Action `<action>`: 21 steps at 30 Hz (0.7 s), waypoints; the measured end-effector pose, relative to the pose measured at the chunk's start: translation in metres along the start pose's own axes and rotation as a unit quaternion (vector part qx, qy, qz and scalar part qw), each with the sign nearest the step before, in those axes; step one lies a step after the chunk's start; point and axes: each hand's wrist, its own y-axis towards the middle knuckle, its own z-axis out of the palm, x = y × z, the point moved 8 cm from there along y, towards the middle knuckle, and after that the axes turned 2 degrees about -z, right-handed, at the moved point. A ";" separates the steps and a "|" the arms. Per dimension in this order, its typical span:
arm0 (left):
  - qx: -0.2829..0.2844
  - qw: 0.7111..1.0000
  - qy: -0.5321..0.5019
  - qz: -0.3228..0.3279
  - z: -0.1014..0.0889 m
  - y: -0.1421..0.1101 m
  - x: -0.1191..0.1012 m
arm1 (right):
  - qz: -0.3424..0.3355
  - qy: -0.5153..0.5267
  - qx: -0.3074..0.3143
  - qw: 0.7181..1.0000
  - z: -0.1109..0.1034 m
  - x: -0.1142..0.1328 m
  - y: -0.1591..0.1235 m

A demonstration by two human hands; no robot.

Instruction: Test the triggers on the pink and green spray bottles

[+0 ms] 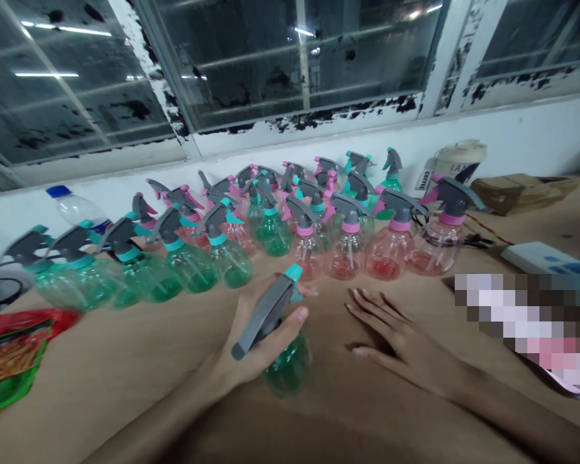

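Note:
My left hand is wrapped round the neck of a green spray bottle with a grey head and a teal nozzle. The bottle is upright at the table's middle, its nozzle pointing away from me. To its right, my right hand is open, fingers spread low over the tabletop and holding nothing. Beyond both hands stand rows of spray bottles. Green ones such as this bottle are in front on the left, and pink ones such as this bottle on the right. Several hold a little coloured liquid.
A red and green snack packet lies at the left edge, near a clear plastic bottle with a blue cap. A beige cup, a brown cardboard box and a white box are on the right. The windowed wall bounds the table.

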 end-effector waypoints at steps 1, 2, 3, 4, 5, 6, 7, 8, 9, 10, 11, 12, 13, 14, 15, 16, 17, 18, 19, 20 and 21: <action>-0.007 1.000 0.005 0.001 -0.001 0.002 0.000 | -0.001 0.001 0.001 1.000 0.000 0.000 0.000; -0.019 1.000 0.010 -0.001 -0.002 0.003 0.001 | -0.001 0.002 0.001 1.000 -0.001 0.000 0.001; -0.031 0.999 0.014 -0.005 -0.004 0.004 0.002 | -0.002 0.005 0.002 1.000 -0.001 0.000 0.001; -0.042 0.999 0.016 -0.009 -0.005 0.005 0.004 | -0.001 0.007 0.002 1.000 -0.001 0.000 0.001; -0.047 0.999 0.016 -0.010 -0.005 0.005 0.005 | -0.001 0.009 0.001 1.000 -0.001 -0.001 0.001; -0.046 0.999 0.015 -0.009 -0.004 0.004 0.006 | -0.001 0.011 0.000 1.000 -0.001 -0.001 0.001; -0.042 0.999 0.014 -0.007 -0.003 0.003 0.005 | 0.000 0.011 -0.001 1.000 -0.001 -0.001 0.001; -0.036 0.999 0.016 -0.005 -0.002 0.002 0.004 | -0.001 0.011 -0.002 1.000 -0.001 -0.001 0.001; -0.034 0.999 0.021 -0.001 -0.001 0.000 0.002 | -0.002 0.010 -0.002 1.000 0.000 -0.001 0.001; -0.037 0.999 0.029 0.002 -0.001 -0.002 0.000 | -0.002 0.009 -0.001 1.000 0.000 -0.001 0.001; -0.044 0.998 0.040 0.003 -0.002 -0.003 -0.001 | -0.004 0.008 0.001 1.000 0.000 -0.001 0.001; -0.054 0.997 0.051 0.006 -0.003 -0.005 -0.003 | -0.004 0.008 0.001 1.000 0.001 -0.001 0.000; -0.063 0.996 0.060 0.009 -0.004 -0.006 -0.004 | -0.004 0.007 0.002 1.000 0.001 0.000 0.000; -0.069 0.995 0.067 0.011 -0.005 -0.007 -0.005 | -0.004 0.008 0.001 1.000 0.000 0.000 0.000; -0.073 0.995 0.071 0.013 -0.006 -0.008 -0.005 | -0.002 0.009 0.000 1.000 0.000 0.000 0.000; -0.073 0.995 0.072 0.014 -0.006 -0.008 -0.006 | -0.002 0.011 -0.001 1.000 0.000 0.000 0.000; -0.071 0.995 0.071 0.015 -0.005 -0.008 -0.006 | -0.001 0.012 0.000 1.000 -0.001 0.000 0.000; -0.067 0.995 0.068 0.014 -0.005 -0.007 -0.006 | -0.001 0.012 0.000 1.000 -0.001 0.000 0.001; -0.064 0.996 0.063 0.009 -0.004 -0.006 -0.005 | -0.002 0.012 0.002 1.000 -0.001 0.000 0.001; -0.060 0.997 0.056 0.007 -0.004 -0.005 -0.005 | -0.002 0.012 0.002 1.000 -0.001 0.000 0.001; -0.056 0.997 0.049 0.006 -0.004 -0.004 -0.006 | -0.002 0.011 0.003 1.000 -0.001 0.000 0.001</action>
